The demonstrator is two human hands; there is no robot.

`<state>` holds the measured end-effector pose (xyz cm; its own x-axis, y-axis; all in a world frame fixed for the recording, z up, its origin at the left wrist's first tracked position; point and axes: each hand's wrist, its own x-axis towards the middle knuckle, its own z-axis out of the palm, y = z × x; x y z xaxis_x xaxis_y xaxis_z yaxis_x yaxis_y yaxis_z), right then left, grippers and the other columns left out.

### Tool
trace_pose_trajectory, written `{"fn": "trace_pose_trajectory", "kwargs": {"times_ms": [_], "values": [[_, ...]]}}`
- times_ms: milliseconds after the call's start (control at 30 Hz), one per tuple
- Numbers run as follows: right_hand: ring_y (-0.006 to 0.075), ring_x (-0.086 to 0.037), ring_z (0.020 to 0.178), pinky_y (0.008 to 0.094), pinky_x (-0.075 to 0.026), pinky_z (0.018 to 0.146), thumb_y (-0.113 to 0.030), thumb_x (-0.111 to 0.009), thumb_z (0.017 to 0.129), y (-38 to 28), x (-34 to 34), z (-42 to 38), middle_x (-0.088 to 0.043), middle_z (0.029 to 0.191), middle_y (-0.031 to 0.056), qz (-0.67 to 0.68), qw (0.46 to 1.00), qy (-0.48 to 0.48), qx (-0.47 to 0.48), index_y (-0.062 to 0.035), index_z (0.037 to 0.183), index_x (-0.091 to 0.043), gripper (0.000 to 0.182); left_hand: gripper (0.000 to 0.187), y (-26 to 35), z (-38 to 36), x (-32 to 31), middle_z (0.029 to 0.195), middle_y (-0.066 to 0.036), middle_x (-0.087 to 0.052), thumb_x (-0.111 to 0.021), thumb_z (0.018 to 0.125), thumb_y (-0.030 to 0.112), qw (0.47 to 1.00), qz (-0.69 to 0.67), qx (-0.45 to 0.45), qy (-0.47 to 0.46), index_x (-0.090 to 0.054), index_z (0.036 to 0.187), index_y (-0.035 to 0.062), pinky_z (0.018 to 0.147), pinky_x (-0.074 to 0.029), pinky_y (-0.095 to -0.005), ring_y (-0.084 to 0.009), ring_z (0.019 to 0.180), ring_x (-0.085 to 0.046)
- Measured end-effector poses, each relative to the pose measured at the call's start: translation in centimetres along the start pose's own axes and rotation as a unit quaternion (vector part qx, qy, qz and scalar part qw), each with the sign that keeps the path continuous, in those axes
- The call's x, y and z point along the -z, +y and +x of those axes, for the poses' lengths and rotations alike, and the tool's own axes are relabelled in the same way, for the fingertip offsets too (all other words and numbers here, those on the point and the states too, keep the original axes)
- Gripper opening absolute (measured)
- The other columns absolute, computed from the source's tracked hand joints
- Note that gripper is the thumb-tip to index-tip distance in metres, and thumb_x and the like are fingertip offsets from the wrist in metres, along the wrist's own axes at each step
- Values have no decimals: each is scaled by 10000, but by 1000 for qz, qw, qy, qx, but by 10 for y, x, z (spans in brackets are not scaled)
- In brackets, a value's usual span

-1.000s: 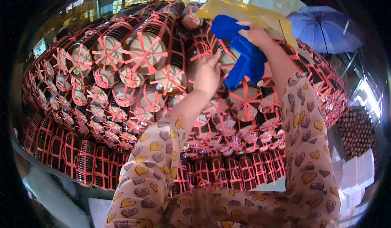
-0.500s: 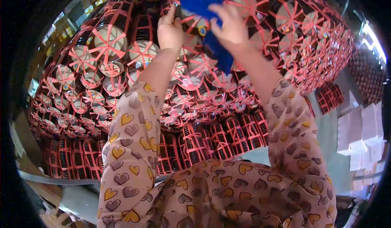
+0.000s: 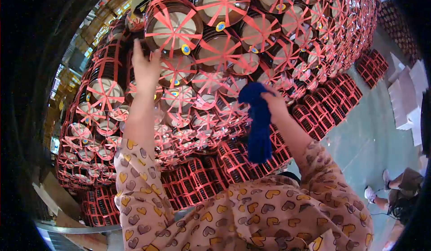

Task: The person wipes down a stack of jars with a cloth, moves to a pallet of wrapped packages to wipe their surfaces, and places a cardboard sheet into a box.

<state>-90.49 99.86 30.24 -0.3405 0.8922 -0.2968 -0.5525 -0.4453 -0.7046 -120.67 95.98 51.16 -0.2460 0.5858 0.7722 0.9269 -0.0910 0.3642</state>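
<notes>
My right hand (image 3: 276,105) is closed on a blue cloth (image 3: 259,130), which hangs down from the fingers in front of the lower bundles. My left hand (image 3: 147,74) is raised with thumb and fingers apart, holding nothing. Its fingertips are right at the lower left edge of a large round bundle (image 3: 174,29) of dark brown dishes tied with pink strapping. A pale round face and a small blue-and-yellow sticker (image 3: 186,49) show on that bundle. Another large strapped bundle (image 3: 220,2) lies beside it, higher up.
Many more strapped bundles (image 3: 105,91) form a high wall ahead. Strapped stacks (image 3: 193,179) line its foot. White boxes (image 3: 404,94) stand at the right on the green floor (image 3: 354,148). At the lower right a person's legs and shoes (image 3: 370,194) show.
The right hand has come down and right with the blue cloth, away from the left hand. My left hand has moved left and lower, and the view has turned.
</notes>
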Motion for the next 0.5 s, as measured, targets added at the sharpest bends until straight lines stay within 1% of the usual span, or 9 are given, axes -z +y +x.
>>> {"fn": "trace_pose_trajectory", "kwargs": {"times_ms": [100,133,167,233,300,333,367,433,500], "values": [[150,-550,873,256,-438,769,-50,-590,756,-57,-12,-1,-570,1062,82,-23,983,58,171,-18,1183,-509,435,565,45,-16,13,1261,-219,-383,-587,778,101,992,77,-72,64,-360,1288,12,979,-311,-413,-360,1160,-385],[148,-549,902,261,-441,788,-79,-595,769,-65,-10,15,-555,1096,87,-1,965,65,254,-1,1204,-480,456,543,52,-22,11,1264,-210,-381,-585,768,82,987,89,-128,33,-388,1270,26,974,-313,-418,-358,1163,-385],[148,-549,902,261,-441,788,-79,-595,769,-77,-15,22,-555,1096,87,7,964,65,258,-1,1204,-480,456,523,59,-28,7,1267,-202,-379,-583,757,63,978,102,-183,3,-415,1252,40,969,-315,-422,-356,1166,-384],[188,-532,987,296,-414,866,-122,-608,772,-104,-29,33,-548,1118,125,-7,911,48,409,4,1232,-449,503,515,84,-44,-9,1276,-176,-376,-591,732,56,971,115,-193,-77,-455,1229,76,958,-312,-446,-352,1174,-380],[272,-493,1072,342,-361,943,-159,-621,766,-115,-42,66,-488,1194,184,-243,798,71,547,-23,1273,-408,566,537,82,-52,-29,1290,-156,-370,-608,715,82,953,114,-261,-105,-468,1232,125,985,-287,-450,-350,1199,-350],[346,-440,1129,365,-304,995,-179,-637,753,-116,-50,78,-396,1266,229,-330,741,82,579,-57,1320,-350,647,537,83,-52,-34,1290,-156,-370,-608,715,82,950,117,-270,-101,-468,1232,125,985,-287,-450,-350,1199,-350],[329,-471,1101,359,-374,942,-148,-626,775,-121,-63,80,-448,1194,195,-395,696,114,588,-47,1291,-374,583,555,93,-50,-38,1298,-145,-366,-618,706,94,945,151,-260,-129,-465,1237,139,997,-271,-463,-347,1217,-327],[355,-488,1057,392,-425,879,-145,-616,769,-124,-71,74,-440,1184,183,-409,742,153,509,-98,1263,-404,540,572,109,-39,-43,1307,-133,-361,-627,696,106,936,187,-254,-156,-463,1242,153,1008,-255,-475,-344,1235,-303],[358,-498,1028,407,-443,840,-147,-614,766,-125,-59,76,-452,1163,176,-467,708,142,510,-126,1246,-415,521,609,123,-25,-51,1295,-141,-367,-651,672,97,935,184,-273,-130,-460,1250,131,1017,-245,-462,-360,1222,-307]]}}
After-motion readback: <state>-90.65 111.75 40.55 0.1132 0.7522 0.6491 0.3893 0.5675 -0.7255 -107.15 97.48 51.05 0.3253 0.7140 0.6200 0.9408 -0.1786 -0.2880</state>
